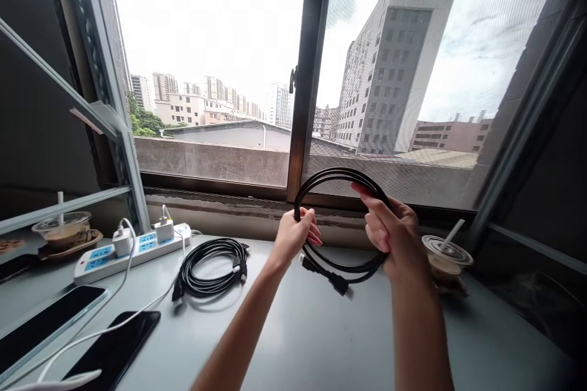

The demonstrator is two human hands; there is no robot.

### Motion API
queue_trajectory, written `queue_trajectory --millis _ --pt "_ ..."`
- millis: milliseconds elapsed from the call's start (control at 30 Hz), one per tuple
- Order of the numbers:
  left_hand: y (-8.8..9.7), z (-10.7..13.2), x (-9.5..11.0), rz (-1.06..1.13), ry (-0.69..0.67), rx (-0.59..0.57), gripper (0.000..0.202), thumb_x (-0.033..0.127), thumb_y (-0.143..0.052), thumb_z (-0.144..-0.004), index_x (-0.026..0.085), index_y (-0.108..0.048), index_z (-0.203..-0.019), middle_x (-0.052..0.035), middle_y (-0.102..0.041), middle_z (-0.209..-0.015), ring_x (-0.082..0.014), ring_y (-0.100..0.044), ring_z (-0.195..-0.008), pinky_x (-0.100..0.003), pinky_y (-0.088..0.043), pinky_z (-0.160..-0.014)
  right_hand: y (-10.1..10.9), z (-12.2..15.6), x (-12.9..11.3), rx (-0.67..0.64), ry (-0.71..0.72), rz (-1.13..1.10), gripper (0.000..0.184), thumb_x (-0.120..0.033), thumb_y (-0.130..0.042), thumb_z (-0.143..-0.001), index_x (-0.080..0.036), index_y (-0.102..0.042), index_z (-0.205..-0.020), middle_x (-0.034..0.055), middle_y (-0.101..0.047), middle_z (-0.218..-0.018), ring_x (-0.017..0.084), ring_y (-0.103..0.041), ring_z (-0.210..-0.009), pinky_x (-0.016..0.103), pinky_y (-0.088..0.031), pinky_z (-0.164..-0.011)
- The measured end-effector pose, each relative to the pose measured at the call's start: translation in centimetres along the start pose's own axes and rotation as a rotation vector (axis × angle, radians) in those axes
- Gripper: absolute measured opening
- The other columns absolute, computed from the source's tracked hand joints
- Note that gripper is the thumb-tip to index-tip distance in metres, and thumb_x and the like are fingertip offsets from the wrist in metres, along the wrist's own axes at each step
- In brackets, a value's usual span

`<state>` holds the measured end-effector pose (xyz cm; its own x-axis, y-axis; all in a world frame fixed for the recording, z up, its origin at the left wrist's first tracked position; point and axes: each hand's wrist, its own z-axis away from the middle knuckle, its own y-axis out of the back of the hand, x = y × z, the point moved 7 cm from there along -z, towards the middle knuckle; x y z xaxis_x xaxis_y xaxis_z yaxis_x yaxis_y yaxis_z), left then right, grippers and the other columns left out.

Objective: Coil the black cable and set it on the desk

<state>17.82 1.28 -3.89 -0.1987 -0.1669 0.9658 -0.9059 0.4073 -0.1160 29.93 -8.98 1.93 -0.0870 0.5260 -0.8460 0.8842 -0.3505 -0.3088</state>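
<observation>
Between my hands a black HDMI cable (345, 172) is held up in a round coil above the grey table. My left hand (296, 235) is closed around the coil's left side. On the right side, my right hand (394, 226) grips the coil, its index finger pointing along the upper loop. Both plug ends of this cable hang at the bottom of the loop, one with a bare metal tip. To the left, a second coil of black cable (213, 287) lies on the table, its connectors showing at the edges.
A white power strip (132, 263) with two chargers plugged in stands at the back left. Two phones (114, 348) and white charging cords lie in front of it. Lidded drink cups with straws stand at the far left (62, 229) and right (444, 256). Windows (211, 73) rise behind the table.
</observation>
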Motion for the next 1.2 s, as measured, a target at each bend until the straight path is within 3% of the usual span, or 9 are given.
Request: queue_trajectory --millis 133,233,333,467,633,733,833,1067,1200 --pt "-2.0 0.4 -1.0 0.085 0.052 -0.104 0.026 0.032 -0.051 -0.081 0.013 -0.049 -0.063 -0.0014 -0.055 -0.051 -0.0157 -0.059 -0.046 -0.022 -0.046 -0.047 0.6 0.1 -0.8 0.094 0.104 -0.066 0.032 -0.030 -0.073 -0.063 -0.014 -0.069 -0.092 -0.0119 -0.027 -0.032 0.001 -0.019 -0.027 0.014 -0.015 -0.028" --pt "-2.7 0.6 -1.3 0.420 0.160 -0.117 0.028 0.032 -0.049 -0.082 0.014 -0.047 -0.061 0.0001 -0.052 -0.052 -0.0145 -0.062 -0.055 -0.022 -0.048 -0.059 0.3 0.1 -1.0 0.059 0.175 -0.025 0.033 -0.032 -0.073 -0.065 -0.014 -0.069 -0.092 -0.0116 -0.028 -0.031 0.002 -0.020 -0.026 0.016 -0.014 -0.027" --pt "-2.0 0.5 -1.1 0.706 0.194 -0.012 0.034 0.027 -0.047 -0.083 0.016 -0.034 -0.052 0.0043 -0.039 -0.044 -0.0074 -0.047 -0.039 -0.017 -0.036 -0.043 0.0 0.0 -1.2 0.016 0.260 0.178 0.030 -0.036 -0.067 -0.070 -0.013 -0.069 -0.090 -0.0093 -0.035 -0.032 0.004 -0.028 -0.025 0.017 -0.019 -0.027" --pt "0.0 0.5 0.2 0.772 0.062 0.130 0.045 0.024 -0.045 -0.086 0.018 -0.017 -0.051 0.0083 -0.019 -0.038 -0.0028 -0.015 -0.029 -0.018 -0.011 -0.032 -0.6 -0.4 -0.6 -0.033 0.282 0.514 0.028 -0.035 -0.063 -0.075 -0.014 -0.068 -0.093 -0.0056 -0.048 -0.043 0.009 -0.047 -0.036 0.019 -0.038 -0.039" --pt "0.5 1.0 0.9 0.775 0.031 0.167 0.046 0.024 -0.044 -0.088 0.018 -0.016 -0.052 0.0085 -0.017 -0.038 -0.0028 -0.013 -0.030 -0.018 -0.011 -0.033 -1.7 -0.5 0.1 -0.103 0.251 0.520 0.030 -0.036 -0.062 -0.076 -0.015 -0.067 -0.096 -0.0056 -0.048 -0.044 0.010 -0.052 -0.041 0.021 -0.043 -0.047" --pt "-0.7 1.1 0.3 0.701 0.100 0.100 0.042 0.026 -0.042 -0.088 0.017 -0.024 -0.051 0.0077 -0.023 -0.040 -0.0032 -0.024 -0.030 -0.016 -0.018 -0.033 -2.1 -0.2 0.4 -0.150 0.124 0.249 0.040 -0.041 -0.064 -0.074 -0.014 -0.064 -0.104 -0.0096 -0.036 -0.037 0.007 -0.037 -0.029 0.018 -0.031 -0.033" --pt "-1.6 0.9 -0.5 0.477 0.109 0.050 0.039 0.031 -0.044 -0.087 0.016 -0.037 -0.052 0.0048 -0.035 -0.043 -0.0074 -0.044 -0.036 -0.017 -0.034 -0.040 -1.3 0.1 0.2 -0.044 0.035 0.112 0.048 -0.043 -0.071 -0.066 -0.013 -0.065 -0.102 -0.0116 -0.029 -0.033 0.003 -0.022 -0.025 0.016 -0.015 -0.026" --pt "-2.9 0.8 -3.4 -0.054 0.262 -0.171 0.045 0.036 -0.039 -0.084 0.012 -0.052 -0.048 -0.0047 -0.050 -0.041 -0.0164 -0.050 -0.032 -0.024 -0.037 -0.035 0.3 1.2 -1.4 0.147 0.087 0.059 0.039 -0.038 -0.076 -0.059 -0.014 -0.070 -0.089 -0.0102 -0.028 -0.032 0.002 -0.020 -0.026 0.016 -0.012 -0.026" --pt "-4.3 2.2 -4.9 -0.185 0.406 -0.523 0.063 0.049 -0.022 -0.086 0.013 -0.057 -0.048 -0.0108 -0.055 -0.045 -0.0174 -0.056 -0.043 -0.026 -0.046 -0.049 -0.9 1.9 -1.6 0.092 0.145 0.100 0.030 -0.038 -0.076 -0.061 -0.016 -0.071 -0.080 -0.0090 -0.028 -0.031 0.004 -0.021 -0.024 0.019 -0.012 -0.025"
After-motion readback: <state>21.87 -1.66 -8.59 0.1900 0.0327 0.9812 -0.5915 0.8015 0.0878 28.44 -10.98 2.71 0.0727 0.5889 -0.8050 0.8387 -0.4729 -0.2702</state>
